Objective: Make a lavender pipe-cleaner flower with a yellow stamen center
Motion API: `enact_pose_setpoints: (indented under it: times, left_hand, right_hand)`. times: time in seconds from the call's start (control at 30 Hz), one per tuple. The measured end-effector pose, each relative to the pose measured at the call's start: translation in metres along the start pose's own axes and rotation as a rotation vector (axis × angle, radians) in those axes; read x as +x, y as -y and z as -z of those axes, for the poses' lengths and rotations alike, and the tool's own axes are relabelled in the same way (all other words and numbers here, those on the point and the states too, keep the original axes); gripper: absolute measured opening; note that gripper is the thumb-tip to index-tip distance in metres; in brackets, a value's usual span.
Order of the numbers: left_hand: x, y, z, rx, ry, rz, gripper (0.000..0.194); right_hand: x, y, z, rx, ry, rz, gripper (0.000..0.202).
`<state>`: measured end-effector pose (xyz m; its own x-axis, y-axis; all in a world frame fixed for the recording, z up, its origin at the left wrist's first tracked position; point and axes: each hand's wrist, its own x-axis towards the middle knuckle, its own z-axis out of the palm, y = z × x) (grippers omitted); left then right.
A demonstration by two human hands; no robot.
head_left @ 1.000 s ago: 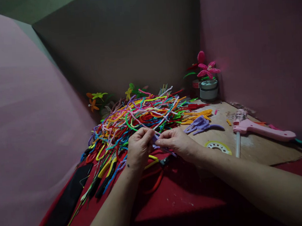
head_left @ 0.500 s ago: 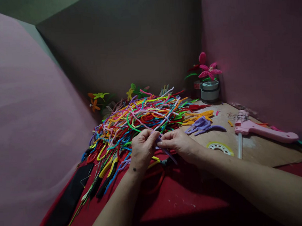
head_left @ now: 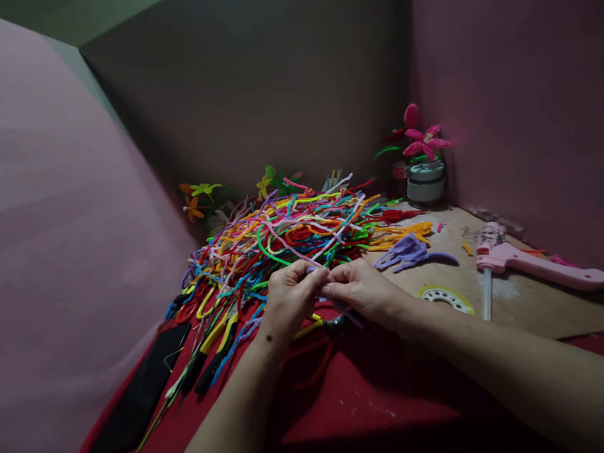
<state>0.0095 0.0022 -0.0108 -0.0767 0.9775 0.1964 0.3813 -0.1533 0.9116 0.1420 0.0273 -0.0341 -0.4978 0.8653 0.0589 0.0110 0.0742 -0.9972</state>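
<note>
My left hand [head_left: 293, 293] and my right hand [head_left: 359, 287] meet at the front of a big heap of coloured pipe cleaners [head_left: 292, 233]. Both are closed, thumbs against forefingers, on a purple pipe cleaner [head_left: 346, 313]. Its lower end slants down below my right fingers; the part between the fingertips is mostly hidden. To the right of my hands lies a bundle of purple pipe cleaner pieces [head_left: 406, 250], with an orange bundle [head_left: 402, 235] behind it.
A pink glue gun [head_left: 538, 264] and a tape roll [head_left: 445, 299] lie on a brown board [head_left: 531, 316]. Pliers with yellow-black handles [head_left: 217, 350] and a black phone-like slab [head_left: 139, 394] lie left. A pink pipe cleaner flower [head_left: 426, 143] stands in a small pot [head_left: 425, 184] behind.
The view has shifted slightly, so everything sits a little further right. My fingertips have closed nearer together over the purple pipe cleaner, and less of it shows between them.
</note>
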Motion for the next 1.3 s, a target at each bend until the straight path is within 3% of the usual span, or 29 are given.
enact_pose_setpoints:
  times: [0.1,0.3,0.6,0.73,0.93,1.1,1.17,1.3]
  left_hand:
    - [0.001,-0.005,0.001,-0.178,0.07,0.147,0.029]
    - [-0.002,-0.01,-0.002,-0.364,0.018,0.186,0.032]
    - [0.008,0.0,0.011,-0.43,0.052,0.151,0.031]
    - [0.007,0.0,0.01,-0.344,0.068,0.136,0.026]
    - [0.002,-0.001,0.0,-0.282,-0.057,0.11,0.018]
    - [0.001,-0.001,-0.001,-0.084,-0.222,-0.055,0.016]
    - [0.003,-0.001,0.001,-0.161,-0.201,-0.029,0.02]
    - [0.006,-0.002,0.004,-0.297,-0.047,0.065,0.024]
  right_hand:
    - [-0.002,0.006,0.0,-0.03,0.007,-0.006,0.023]
    - [-0.002,0.01,0.002,-0.009,0.04,0.033,0.024]
    - [-0.005,0.016,0.003,0.106,-0.034,-0.059,0.023]
    - [-0.005,0.016,0.003,0.107,-0.05,-0.066,0.023]
    - [-0.002,0.007,0.001,0.096,-0.004,-0.024,0.025]
    - [-0.003,0.008,0.001,0.156,-0.02,-0.036,0.026]
    - [-0.002,0.006,0.002,0.196,-0.066,-0.035,0.024]
    - [0.003,-0.002,0.008,0.312,-0.13,-0.005,0.024]
